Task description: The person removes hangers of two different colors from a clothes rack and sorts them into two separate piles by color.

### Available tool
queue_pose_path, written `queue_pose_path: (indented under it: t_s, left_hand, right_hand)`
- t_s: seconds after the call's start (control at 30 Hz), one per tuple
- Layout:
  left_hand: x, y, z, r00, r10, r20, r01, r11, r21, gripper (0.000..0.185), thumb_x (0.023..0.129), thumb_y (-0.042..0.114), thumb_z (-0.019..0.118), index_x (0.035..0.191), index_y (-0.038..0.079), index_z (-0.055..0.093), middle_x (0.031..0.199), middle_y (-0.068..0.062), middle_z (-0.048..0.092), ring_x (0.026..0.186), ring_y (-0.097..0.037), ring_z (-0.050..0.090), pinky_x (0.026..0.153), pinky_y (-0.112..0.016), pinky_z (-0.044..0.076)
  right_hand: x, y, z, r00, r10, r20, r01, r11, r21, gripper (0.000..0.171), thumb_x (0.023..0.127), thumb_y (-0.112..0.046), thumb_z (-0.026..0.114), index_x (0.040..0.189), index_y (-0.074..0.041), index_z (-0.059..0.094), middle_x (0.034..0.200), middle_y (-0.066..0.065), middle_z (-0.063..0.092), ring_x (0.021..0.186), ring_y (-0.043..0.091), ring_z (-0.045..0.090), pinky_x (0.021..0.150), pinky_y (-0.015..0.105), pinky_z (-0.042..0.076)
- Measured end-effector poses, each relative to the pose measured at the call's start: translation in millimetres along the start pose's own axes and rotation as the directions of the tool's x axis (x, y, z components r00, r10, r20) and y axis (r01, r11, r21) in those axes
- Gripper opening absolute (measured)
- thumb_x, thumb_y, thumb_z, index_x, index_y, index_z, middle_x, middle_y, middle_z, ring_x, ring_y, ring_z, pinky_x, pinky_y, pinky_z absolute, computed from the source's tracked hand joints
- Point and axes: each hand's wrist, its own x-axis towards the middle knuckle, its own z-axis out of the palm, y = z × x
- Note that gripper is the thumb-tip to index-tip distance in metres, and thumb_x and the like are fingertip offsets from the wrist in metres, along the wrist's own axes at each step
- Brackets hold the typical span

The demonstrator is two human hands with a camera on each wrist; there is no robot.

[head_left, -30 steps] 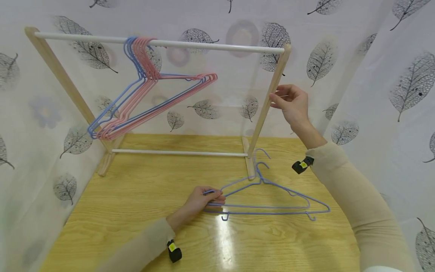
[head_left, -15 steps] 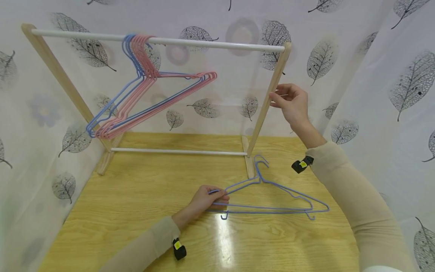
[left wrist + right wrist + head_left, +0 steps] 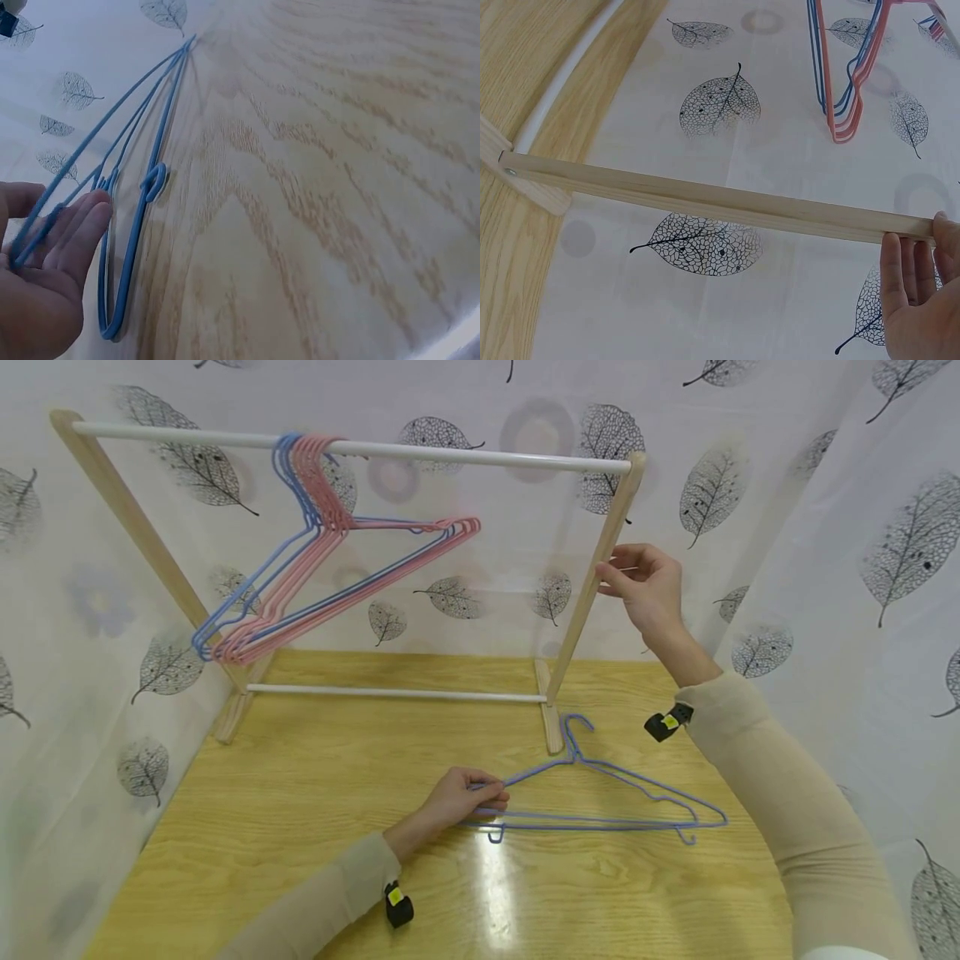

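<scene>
A person's left hand (image 3: 459,795) pinches the left tip of the blue wire hangers (image 3: 600,793) lying flat on the wooden table (image 3: 315,827), fingers (image 3: 79,232) curled over the thin wires at the near centre of the scene. The stack, at least two hangers laid one on the other, stretches to the right across the tabletop, its hooks pointing to the far side and ending just beside the foot of the rack's right leg. The right hand (image 3: 647,587) is raised at the far right and holds the slanted wooden upright (image 3: 596,578) of the clothes rack (image 3: 360,450), thumb and fingertips (image 3: 907,270) closed on the post about halfway up. The rack stands at the far edge of the table: two angled wooden legs joined by a white top rail and a lower white crossbar (image 3: 397,696) near the tabletop. On the left part of the top rail hangs a tight bunch of pink and blue hangers (image 3: 330,577), swung at a slant toward the left leg. Both arms wear cream sleeves (image 3: 780,810) with a small black-and-yellow device strapped at each wrist. White fabric printed with grey leaves (image 3: 825,527) encloses the table at the back and on both sides.
</scene>
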Motion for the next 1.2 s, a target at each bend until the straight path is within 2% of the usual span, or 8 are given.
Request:
queue_pose_path:
  t_s: [0.27, 0.47, 0.53, 0.73, 0.87, 1.0, 1.1, 1.2]
  left_hand:
    - [9.2, -2.2, 1.3, 0.998, 0.062, -0.001, -0.061, 0.990, 0.124, 0.026, 0.103, 0.009, 0.069, 0.118, -0.011, 0.073, 0.107, -0.027, 0.079, 0.095, -0.022, 0.082, 0.087, -0.031, 0.068]
    - [11.6, -0.9, -0.4, 0.984, 0.168, -0.054, -0.144, 0.941, 0.307, 0.024, 0.101, 0.020, 0.073, 0.112, -0.001, 0.080, 0.105, -0.017, 0.082, 0.092, -0.015, 0.079, 0.079, -0.018, 0.064]
    - [11.2, -0.3, -2.1, 0.981, 0.187, -0.055, -0.165, 0.946, 0.278, 0.025, 0.102, 0.016, 0.072, 0.114, -0.004, 0.078, 0.108, -0.021, 0.081, 0.095, -0.019, 0.080, 0.081, -0.020, 0.065]
    - [10.1, 0.5, -12.4, 0.981, 0.190, -0.041, -0.185, 0.977, 0.103, 0.029, 0.103, 0.005, 0.066, 0.121, -0.019, 0.068, 0.116, -0.034, 0.074, 0.100, -0.021, 0.081, 0.090, -0.029, 0.067]
    - [3.9, 8.6, -24.9, 0.977, 0.205, -0.054, -0.197, 0.973, 0.119, 0.029, 0.103, 0.006, 0.066, 0.122, -0.017, 0.069, 0.119, -0.034, 0.073, 0.103, -0.022, 0.080, 0.093, -0.033, 0.067]
    - [-7.6, 26.1, -43.2, 0.971, 0.230, -0.064, -0.218, 0.963, 0.161, 0.031, 0.106, 0.006, 0.063, 0.128, -0.014, 0.067, 0.125, -0.031, 0.072, 0.106, -0.022, 0.080, 0.099, -0.044, 0.064]
    - [-17.8, 42.2, -59.7, 0.960, 0.270, -0.076, -0.254, 0.952, 0.171, 0.034, 0.107, 0.009, 0.061, 0.132, -0.014, 0.064, 0.127, -0.030, 0.072, 0.103, -0.014, 0.080, 0.101, -0.050, 0.062]
    - [-28.6, 59.0, -76.3, 0.939, 0.333, -0.082, -0.314, 0.932, 0.184, 0.036, 0.108, 0.013, 0.061, 0.132, -0.013, 0.064, 0.126, -0.026, 0.073, 0.101, -0.008, 0.080, 0.099, -0.046, 0.064]
  right_hand:
    - [-0.5, 0.3, -0.8, 1.000, -0.005, 0.005, 0.005, 1.000, -0.011, 0.016, 0.094, -0.003, 0.078, 0.108, -0.006, 0.074, 0.089, -0.003, 0.073, 0.081, 0.006, 0.075, 0.073, 0.019, 0.067]
    - [0.0, 0.3, -0.9, 1.000, -0.001, 0.003, 0.001, 1.000, 0.000, 0.015, 0.094, -0.003, 0.078, 0.108, -0.006, 0.075, 0.089, -0.004, 0.073, 0.080, 0.006, 0.075, 0.073, 0.020, 0.067]
    - [0.2, 0.3, -0.9, 1.000, 0.000, 0.004, 0.000, 1.000, 0.004, 0.015, 0.093, -0.002, 0.079, 0.108, -0.006, 0.075, 0.089, -0.003, 0.073, 0.081, 0.006, 0.075, 0.073, 0.020, 0.067]
    - [0.0, -0.3, -1.2, 1.000, 0.002, 0.008, -0.002, 1.000, 0.002, 0.015, 0.094, -0.002, 0.078, 0.108, -0.006, 0.074, 0.089, -0.003, 0.073, 0.081, 0.007, 0.074, 0.073, 0.020, 0.067]
    - [0.1, -0.7, -1.9, 1.000, 0.001, 0.012, -0.001, 1.000, -0.009, 0.016, 0.094, -0.003, 0.078, 0.109, -0.006, 0.074, 0.090, -0.003, 0.072, 0.082, 0.007, 0.074, 0.074, 0.020, 0.067]
    - [0.5, -1.0, -2.4, 1.000, -0.001, 0.018, 0.001, 1.000, -0.013, 0.016, 0.094, -0.003, 0.078, 0.110, -0.005, 0.074, 0.091, -0.003, 0.071, 0.082, 0.007, 0.074, 0.074, 0.020, 0.067]
    - [0.6, -0.7, -2.7, 1.000, 0.004, 0.017, -0.003, 1.000, -0.015, 0.017, 0.094, -0.004, 0.079, 0.110, -0.005, 0.074, 0.091, -0.003, 0.071, 0.082, 0.007, 0.074, 0.074, 0.021, 0.067]
    - [0.6, -0.2, -3.1, 1.000, 0.009, 0.014, -0.008, 1.000, -0.021, 0.016, 0.094, -0.004, 0.079, 0.109, -0.005, 0.074, 0.091, -0.003, 0.071, 0.082, 0.007, 0.074, 0.074, 0.021, 0.067]
